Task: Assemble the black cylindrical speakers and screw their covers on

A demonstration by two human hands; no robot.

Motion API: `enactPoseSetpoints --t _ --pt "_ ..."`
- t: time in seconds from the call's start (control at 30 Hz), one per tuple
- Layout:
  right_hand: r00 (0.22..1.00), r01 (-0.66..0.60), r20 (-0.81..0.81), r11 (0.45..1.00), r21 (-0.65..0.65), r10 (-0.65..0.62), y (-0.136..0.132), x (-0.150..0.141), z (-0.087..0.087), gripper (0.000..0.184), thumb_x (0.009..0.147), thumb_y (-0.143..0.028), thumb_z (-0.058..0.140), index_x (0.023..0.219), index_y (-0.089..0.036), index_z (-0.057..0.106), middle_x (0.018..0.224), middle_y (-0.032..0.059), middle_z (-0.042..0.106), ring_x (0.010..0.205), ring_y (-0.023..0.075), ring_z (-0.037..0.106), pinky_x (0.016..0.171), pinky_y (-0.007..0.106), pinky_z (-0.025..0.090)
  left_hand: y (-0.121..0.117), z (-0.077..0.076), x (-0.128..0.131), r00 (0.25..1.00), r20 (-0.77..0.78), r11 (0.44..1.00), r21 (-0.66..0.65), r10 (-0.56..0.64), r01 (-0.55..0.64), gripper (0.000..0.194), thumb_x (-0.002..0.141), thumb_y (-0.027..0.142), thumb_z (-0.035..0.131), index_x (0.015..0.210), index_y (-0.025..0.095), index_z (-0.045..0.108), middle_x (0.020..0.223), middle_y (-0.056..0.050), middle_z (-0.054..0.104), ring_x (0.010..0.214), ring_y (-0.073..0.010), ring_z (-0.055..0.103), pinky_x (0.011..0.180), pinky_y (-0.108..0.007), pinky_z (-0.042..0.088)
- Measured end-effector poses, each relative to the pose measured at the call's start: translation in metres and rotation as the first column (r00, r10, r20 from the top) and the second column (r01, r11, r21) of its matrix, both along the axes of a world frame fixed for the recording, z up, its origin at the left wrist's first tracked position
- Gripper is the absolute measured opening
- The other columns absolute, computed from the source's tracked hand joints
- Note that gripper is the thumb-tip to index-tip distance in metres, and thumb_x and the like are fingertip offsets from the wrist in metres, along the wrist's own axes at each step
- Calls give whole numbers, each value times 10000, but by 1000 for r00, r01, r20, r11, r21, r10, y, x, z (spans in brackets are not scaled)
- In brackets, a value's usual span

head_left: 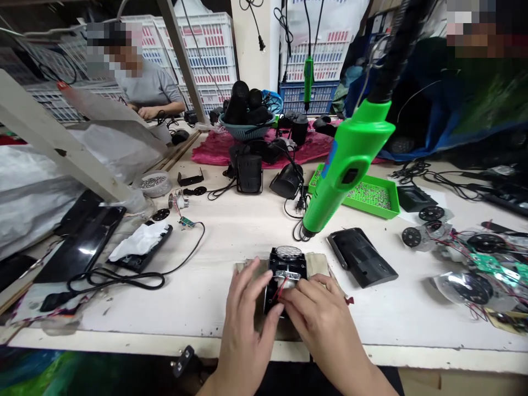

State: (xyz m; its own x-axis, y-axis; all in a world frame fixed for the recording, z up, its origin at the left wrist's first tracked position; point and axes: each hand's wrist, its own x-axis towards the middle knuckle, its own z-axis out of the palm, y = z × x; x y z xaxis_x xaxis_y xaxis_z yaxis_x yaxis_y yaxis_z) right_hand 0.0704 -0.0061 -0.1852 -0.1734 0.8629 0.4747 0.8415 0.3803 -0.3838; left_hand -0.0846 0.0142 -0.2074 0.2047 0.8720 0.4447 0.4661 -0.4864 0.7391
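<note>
A small black housing lies in front of me on a tan cloth pad. A round clear ridged lens sits at its far end, with a silvery part and red wires inside. My left hand is at the housing's left side, fingers stretched and spread, the thumb tip by its near end. From the right, my right hand has its fingers pinched together over the inside of the housing, beside the red wires. What the fingertips pinch is hidden.
A green electric screwdriver hangs just beyond the housing. A black cover lies to the right, near wired circuit boards. Behind stand a green screw tray and black lamps. A corded black casing lies left.
</note>
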Motion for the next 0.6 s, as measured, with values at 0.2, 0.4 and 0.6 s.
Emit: enactPoseSetpoints --t 0.2,0.4,0.6 --pt "992 9 -122 1000 -18 -11 -3 1 -6 146 915 -89 483 909 -199 579 742 2 573 675 152 520 746 317 398 9 1 5 943 320 832 -498 -86 245 558 845 212 560 1376 286 404 1471 -65 440 1370 -251 389 1131 -482 342" --pt "977 -24 -214 999 -42 15 -8 6 -7 122 909 -99 473 892 -211 518 735 -22 561 686 134 549 880 373 400 9 3 12 887 456 784 -525 -71 332 568 820 195 564 1363 258 408 1429 -71 492 1325 -227 454 1087 -390 417" --pt "967 -83 -251 987 -136 47 -8 6 1 70 887 -162 573 891 -221 535 739 -36 522 723 134 543 898 378 373 5 -2 10 909 409 790 -533 -73 303 552 852 214 519 1382 290 383 1457 -52 447 1351 -225 411 1149 -445 312"
